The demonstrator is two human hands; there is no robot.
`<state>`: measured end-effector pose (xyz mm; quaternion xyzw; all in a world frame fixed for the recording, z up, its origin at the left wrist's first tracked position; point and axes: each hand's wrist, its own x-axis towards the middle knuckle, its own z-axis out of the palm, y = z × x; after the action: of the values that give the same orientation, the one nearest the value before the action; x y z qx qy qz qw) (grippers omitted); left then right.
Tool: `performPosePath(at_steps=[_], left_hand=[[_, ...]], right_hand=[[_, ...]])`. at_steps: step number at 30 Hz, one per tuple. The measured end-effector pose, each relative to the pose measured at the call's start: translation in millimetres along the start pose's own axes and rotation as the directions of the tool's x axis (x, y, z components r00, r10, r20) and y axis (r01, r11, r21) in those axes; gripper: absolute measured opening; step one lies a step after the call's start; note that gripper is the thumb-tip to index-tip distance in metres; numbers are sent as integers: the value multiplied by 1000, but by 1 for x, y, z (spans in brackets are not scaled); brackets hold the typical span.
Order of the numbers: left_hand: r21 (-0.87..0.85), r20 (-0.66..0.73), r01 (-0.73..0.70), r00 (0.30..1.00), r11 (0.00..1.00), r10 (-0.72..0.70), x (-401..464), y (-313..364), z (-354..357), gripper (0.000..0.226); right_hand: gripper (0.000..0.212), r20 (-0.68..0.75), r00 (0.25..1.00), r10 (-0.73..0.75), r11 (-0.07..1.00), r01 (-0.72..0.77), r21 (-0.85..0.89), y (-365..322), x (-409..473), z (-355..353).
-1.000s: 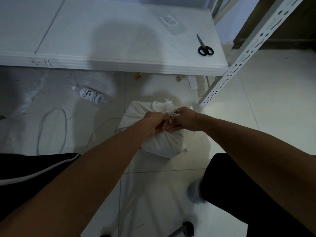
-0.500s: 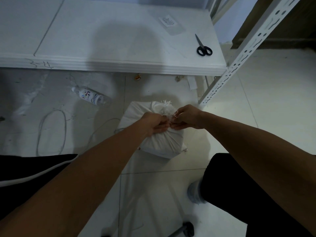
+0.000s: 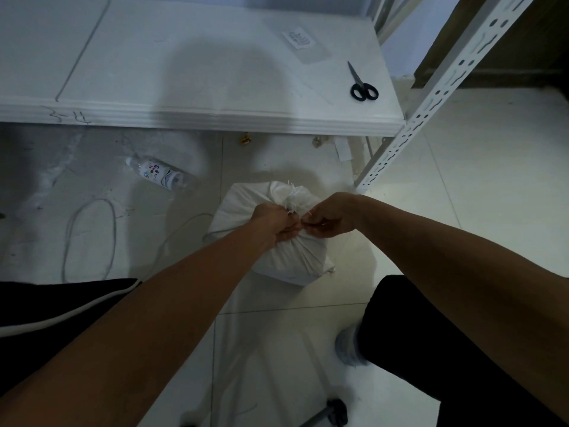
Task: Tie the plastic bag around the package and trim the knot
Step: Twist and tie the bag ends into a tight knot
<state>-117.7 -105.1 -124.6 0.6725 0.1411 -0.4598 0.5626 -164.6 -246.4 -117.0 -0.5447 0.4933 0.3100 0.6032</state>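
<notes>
A white plastic bag [image 3: 292, 260] wrapped around a package sits on the tiled floor. Its gathered top forms a knot with frayed white ends [image 3: 295, 195] sticking up. My left hand [image 3: 275, 221] and my right hand [image 3: 328, 215] meet on top of the bag, each pinching a strand of the bag at the knot. Black-handled scissors [image 3: 361, 84] lie closed on the white shelf board [image 3: 215, 118], far right, well beyond the hands.
A plastic bottle [image 3: 158, 175] lies on the floor to the left of the bag, near loops of thin cord [image 3: 92, 235]. A perforated white shelf post [image 3: 412, 124] slants up at the right. My dark-clad knees flank the bag.
My hands stay on the knot; the right hand has shifted slightly right and up, pulling its strand. The bag has not moved.
</notes>
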Motion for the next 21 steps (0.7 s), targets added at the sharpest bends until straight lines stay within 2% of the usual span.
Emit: performPosePath(at_steps=[3, 7, 12, 21], left_hand=[[17, -38, -5, 999, 1000, 6, 2, -1, 4, 6], [85, -73, -32, 997, 996, 38, 4, -2, 9, 5], [42, -61, 29, 998, 999, -27, 7, -1, 3, 6], [-13, 17, 73, 997, 997, -73, 5, 0, -1, 9]], right_hand=[[16, 11, 998, 58, 998, -58, -4, -1, 3, -1], [13, 67, 991, 118, 989, -123, 81, -2, 5, -3], [10, 61, 995, 78, 987, -85, 133, -3, 8, -2], [11, 69, 996, 52, 994, -58, 90, -3, 10, -2]])
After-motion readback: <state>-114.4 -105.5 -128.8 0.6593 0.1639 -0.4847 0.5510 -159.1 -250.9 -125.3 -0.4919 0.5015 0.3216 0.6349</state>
